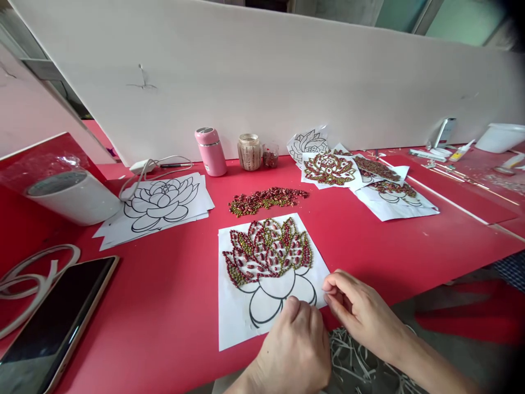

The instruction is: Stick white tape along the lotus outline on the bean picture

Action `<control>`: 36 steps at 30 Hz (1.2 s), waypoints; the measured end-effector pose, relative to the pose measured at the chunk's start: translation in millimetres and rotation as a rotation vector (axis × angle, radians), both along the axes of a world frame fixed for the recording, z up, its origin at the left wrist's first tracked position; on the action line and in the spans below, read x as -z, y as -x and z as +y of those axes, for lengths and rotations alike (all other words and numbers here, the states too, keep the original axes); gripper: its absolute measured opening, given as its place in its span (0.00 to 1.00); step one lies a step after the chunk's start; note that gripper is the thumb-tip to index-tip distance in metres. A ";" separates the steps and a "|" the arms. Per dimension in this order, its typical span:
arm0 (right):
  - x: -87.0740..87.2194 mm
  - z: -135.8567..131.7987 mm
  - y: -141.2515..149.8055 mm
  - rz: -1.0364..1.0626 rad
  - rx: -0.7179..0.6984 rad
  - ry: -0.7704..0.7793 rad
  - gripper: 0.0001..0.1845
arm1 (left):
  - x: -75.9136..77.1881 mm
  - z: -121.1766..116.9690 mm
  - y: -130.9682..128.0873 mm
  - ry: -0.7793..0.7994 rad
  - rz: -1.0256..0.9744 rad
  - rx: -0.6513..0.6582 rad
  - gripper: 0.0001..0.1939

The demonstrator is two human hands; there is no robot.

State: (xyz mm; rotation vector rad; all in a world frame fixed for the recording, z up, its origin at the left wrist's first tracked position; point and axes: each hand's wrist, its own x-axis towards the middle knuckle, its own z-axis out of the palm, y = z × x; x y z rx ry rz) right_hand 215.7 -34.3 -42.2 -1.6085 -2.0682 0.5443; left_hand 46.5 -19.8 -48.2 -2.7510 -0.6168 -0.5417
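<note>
On the red table lies a white sheet point(233, 323) printed with a black lotus outline. Red and green beans point(268, 249) cover the upper petals; the lower petals are bare paper with black lines. My left hand point(293, 345) is closed over the sheet's lower edge, knuckles up, and whatever its fingers hold is hidden. Just right of it, at the sheet's right edge, my right hand point(355, 306) is closed in a pinch, with thumb and forefinger close together. Anything between them is too small to make out. Behind the sheet spreads a loose pile of mixed beans point(266, 200).
Printed lotus sheets point(164, 202) lie left; bean-covered sheets point(330, 168) lie back right. A pink flask point(211, 153), jar point(249, 153) and small cup point(270, 156) stand behind. A phone point(61, 323) and white container point(76, 197) are left. Pale strips point(353, 355) hang below the table edge.
</note>
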 end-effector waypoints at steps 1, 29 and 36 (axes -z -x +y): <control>0.3 0.6 0.0 -0.006 -0.002 0.011 0.07 | -0.2 0.0 -0.1 -0.030 0.019 0.016 0.05; -3.6 6.2 4.6 -0.225 0.004 0.092 0.05 | -0.4 3.5 3.6 -0.052 0.020 0.045 0.09; -2.8 4.6 4.4 -0.230 0.007 0.077 0.05 | 0.3 4.9 4.6 -0.082 -0.018 0.042 0.11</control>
